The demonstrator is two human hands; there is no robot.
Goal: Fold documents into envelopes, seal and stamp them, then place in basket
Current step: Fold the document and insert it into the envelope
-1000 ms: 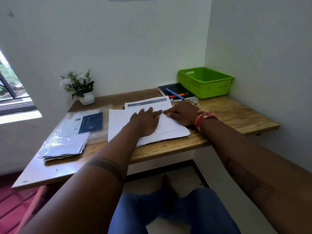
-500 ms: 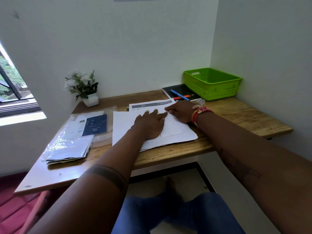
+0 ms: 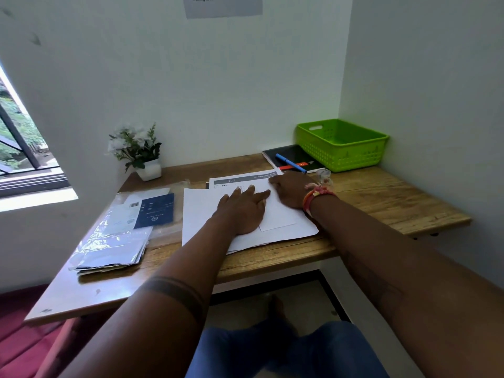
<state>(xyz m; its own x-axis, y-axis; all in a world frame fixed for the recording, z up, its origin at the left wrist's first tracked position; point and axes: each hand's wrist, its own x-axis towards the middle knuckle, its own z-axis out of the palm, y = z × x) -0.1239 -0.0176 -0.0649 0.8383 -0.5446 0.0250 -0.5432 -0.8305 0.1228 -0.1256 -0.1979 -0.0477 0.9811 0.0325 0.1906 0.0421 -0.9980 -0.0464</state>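
A stack of white sheets [image 3: 201,214] lies in the middle of the wooden desk [image 3: 381,197]. A smaller folded white sheet [image 3: 281,218] rests on top of it. My left hand [image 3: 242,211] lies flat, palm down, on the folded sheet's left part, fingers spread. My right hand [image 3: 289,190] presses its fingertips on the sheet's far edge, just beside my left fingers. A printed document [image 3: 240,180] sticks out behind the stack. The green plastic basket [image 3: 343,145] stands in the far right corner; what is inside it is hidden.
Plastic-wrapped envelopes [image 3: 114,241] and a dark blue booklet [image 3: 155,210] lie at the left. A black notebook [image 3: 291,155] with a blue pen [image 3: 290,162] sits beside the basket, near a small clear object [image 3: 324,175]. A potted plant [image 3: 139,151] stands by the back wall.
My right hand has slid a little toward the far edge of the folded sheet. My left hand stays flat on it. The view has tilted upward slightly.
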